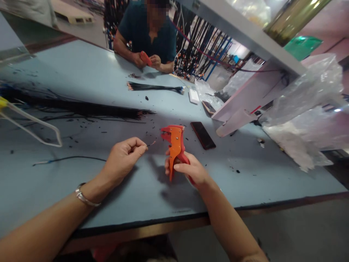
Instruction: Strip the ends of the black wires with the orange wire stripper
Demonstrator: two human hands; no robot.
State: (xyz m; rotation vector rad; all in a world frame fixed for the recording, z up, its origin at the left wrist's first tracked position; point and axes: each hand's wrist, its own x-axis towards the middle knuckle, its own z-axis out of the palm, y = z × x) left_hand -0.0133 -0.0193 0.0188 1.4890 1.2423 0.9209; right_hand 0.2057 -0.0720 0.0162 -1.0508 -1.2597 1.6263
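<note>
My left hand (124,157) pinches a thin black wire (79,157) near its end. A short tip with bare, copper-coloured strands sticks out past the fingers, and the rest trails left behind the hand to a pale end on the table. My right hand (191,168) is wrapped round the handles of an orange and red wire stripper (176,140), held upright with its jaws pointing left. The wire tip is a little left of the tool and apart from it. A long bundle of black wires (109,108) lies beyond my left hand.
A dark phone (203,135) lies right of the stripper. Across the blue-grey table (245,189), a person holds a red tool (145,58) near a tied wire bundle (155,87). A shelf and plastic bags (300,134) stand right; a yellow-and-white frame (35,120) is left.
</note>
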